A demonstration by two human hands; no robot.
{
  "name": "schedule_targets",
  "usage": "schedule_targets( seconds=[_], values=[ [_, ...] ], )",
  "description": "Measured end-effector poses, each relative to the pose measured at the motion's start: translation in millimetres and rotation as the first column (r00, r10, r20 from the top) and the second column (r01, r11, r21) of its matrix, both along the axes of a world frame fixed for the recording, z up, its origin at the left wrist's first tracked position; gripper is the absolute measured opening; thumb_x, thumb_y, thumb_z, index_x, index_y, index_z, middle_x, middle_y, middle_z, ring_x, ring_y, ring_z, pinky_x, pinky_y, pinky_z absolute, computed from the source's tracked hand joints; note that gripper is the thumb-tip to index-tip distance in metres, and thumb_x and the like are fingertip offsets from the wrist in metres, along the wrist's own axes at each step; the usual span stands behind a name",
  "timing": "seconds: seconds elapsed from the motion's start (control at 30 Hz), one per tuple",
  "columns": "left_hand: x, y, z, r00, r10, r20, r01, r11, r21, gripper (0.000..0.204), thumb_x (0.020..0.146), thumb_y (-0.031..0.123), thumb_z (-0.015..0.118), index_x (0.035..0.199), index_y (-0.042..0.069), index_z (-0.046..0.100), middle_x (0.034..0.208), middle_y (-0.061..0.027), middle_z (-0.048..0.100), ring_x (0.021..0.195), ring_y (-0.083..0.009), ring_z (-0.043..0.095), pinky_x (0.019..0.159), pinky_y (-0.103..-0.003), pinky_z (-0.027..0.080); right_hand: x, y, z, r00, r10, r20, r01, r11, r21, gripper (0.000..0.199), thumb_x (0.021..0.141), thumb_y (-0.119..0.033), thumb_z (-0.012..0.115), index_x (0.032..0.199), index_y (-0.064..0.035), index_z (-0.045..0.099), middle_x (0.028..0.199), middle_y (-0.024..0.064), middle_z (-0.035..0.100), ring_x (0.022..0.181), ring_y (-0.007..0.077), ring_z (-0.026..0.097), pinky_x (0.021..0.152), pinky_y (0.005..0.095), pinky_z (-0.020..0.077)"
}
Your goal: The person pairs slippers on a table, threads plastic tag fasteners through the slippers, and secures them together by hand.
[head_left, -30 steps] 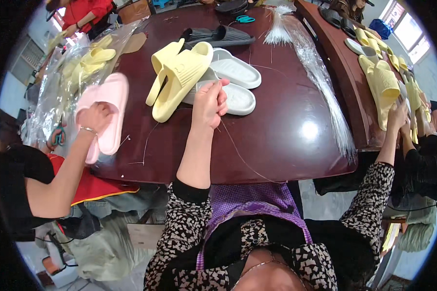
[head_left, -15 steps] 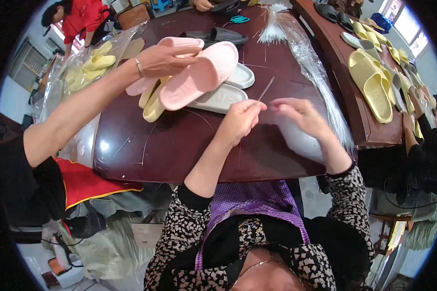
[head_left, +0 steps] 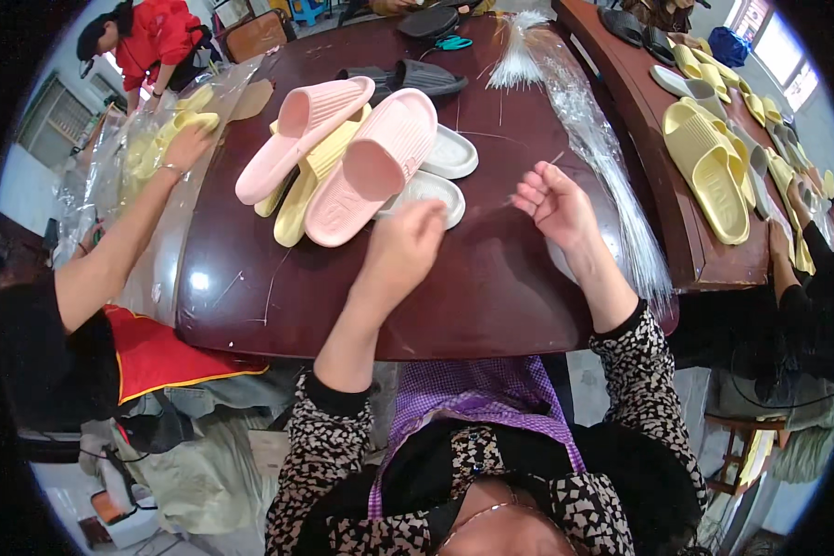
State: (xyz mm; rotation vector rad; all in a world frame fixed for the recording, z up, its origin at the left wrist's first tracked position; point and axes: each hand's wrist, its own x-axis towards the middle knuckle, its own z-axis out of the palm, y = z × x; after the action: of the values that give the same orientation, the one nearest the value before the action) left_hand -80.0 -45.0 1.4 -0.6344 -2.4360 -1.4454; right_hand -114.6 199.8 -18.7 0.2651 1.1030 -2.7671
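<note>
My left hand [head_left: 404, 243], slightly blurred, has its fingers curled in front of a light grey slipper [head_left: 424, 192]; what they hold, if anything, is hidden. My right hand [head_left: 558, 211] is closed with a thin rod [head_left: 557, 158] sticking up from its fingertips. Beside my left hand lies a pile of slippers: a pink slipper [head_left: 372, 171] in front, a second pink slipper [head_left: 298, 139] to its left, and yellow slippers [head_left: 298, 206] between and under them. Another light grey slipper [head_left: 450, 153] lies behind.
Black slippers [head_left: 431, 78] and teal scissors [head_left: 453, 43] lie farther back. A bundle of clear strands [head_left: 612, 167] runs down the table's right side. At left, a co-worker's hand [head_left: 187, 148] touches bagged yellow slippers. More slippers [head_left: 704, 167] line the right-hand table.
The co-worker's hand has left the pink slipper and moved left to the yellow slippers. My hands have drawn apart, my left one moving toward the grey slipper.
</note>
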Motion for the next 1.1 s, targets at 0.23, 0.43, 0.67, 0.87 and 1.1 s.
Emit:
schedule_targets(
  seconds=[0.23, 0.43, 0.67, 0.87, 1.1],
  values=[
    [-67, -93, 37, 0.685, 0.400, -0.609, -0.613, 0.768, -0.186, 0.031, 0.081, 0.019, 0.062, 0.103, -0.001, 0.056, 0.099, -0.0166, 0.055, 0.096, -0.0354, 0.050, 0.086, -0.045, 0.038, -5, 15, -17, 0.995, 0.090, -0.047, -0.090, 0.996, -0.014, 0.013, 0.095, -0.019, 0.045, 0.094, -0.0091, 0.053, 0.070, 0.0000, 0.050, 0.058, 0.0111, 0.048, 0.054, 0.0272, 0.0446],
    [-85, -83, 52, 0.892, 0.421, 0.163, -0.386, 0.899, -0.207, 0.051, 0.075, 0.030, 0.069, 0.114, 0.001, 0.052, 0.114, -0.0157, 0.055, 0.108, -0.0347, 0.050, 0.089, -0.048, 0.039, 0, 8, -20, 0.983, 0.184, -0.003, -0.182, 0.976, 0.119, 0.014, 0.096, -0.020, 0.043, 0.096, -0.0094, 0.051, 0.071, 0.0001, 0.049, 0.055, 0.0099, 0.045, 0.049, 0.0257, 0.0422],
    [-51, -48, 42, 0.815, 0.454, -0.359, -0.573, 0.546, -0.611, 0.056, 0.071, 0.031, 0.071, 0.114, 0.001, 0.051, 0.119, -0.0161, 0.052, 0.108, -0.0300, 0.050, 0.086, -0.045, 0.042, 1, -4, -20, 0.969, 0.246, 0.031, -0.247, 0.943, 0.223, 0.015, 0.096, -0.021, 0.043, 0.097, -0.0082, 0.050, 0.071, 0.0003, 0.048, 0.055, 0.0095, 0.044, 0.048, 0.0255, 0.0421],
    [-63, -32, 9, 0.913, 0.393, -0.107, -0.377, 0.717, -0.586, 0.017, 0.075, 0.007, 0.053, 0.089, 0.003, 0.062, 0.089, -0.0165, 0.061, 0.078, -0.0338, 0.062, 0.074, -0.044, 0.048, 4, -16, -16, 0.945, 0.328, 0.010, -0.316, 0.900, 0.302, 0.015, 0.096, -0.019, 0.044, 0.097, -0.0063, 0.050, 0.073, 0.0027, 0.051, 0.053, 0.0109, 0.048, 0.047, 0.0270, 0.0443],
    [-40, -11, 33, 0.936, 0.318, 0.152, -0.206, 0.843, -0.496, 0.021, 0.089, 0.010, 0.044, 0.101, -0.003, 0.055, 0.098, -0.0210, 0.058, 0.071, -0.0291, 0.063, 0.064, -0.035, 0.055, 22, -37, 6, 0.881, 0.465, -0.090, -0.408, 0.842, 0.353, 0.012, 0.095, -0.015, 0.045, 0.096, -0.0042, 0.050, 0.076, 0.0084, 0.057, 0.050, 0.0132, 0.051, 0.040, 0.0262, 0.0431]
  ],
)
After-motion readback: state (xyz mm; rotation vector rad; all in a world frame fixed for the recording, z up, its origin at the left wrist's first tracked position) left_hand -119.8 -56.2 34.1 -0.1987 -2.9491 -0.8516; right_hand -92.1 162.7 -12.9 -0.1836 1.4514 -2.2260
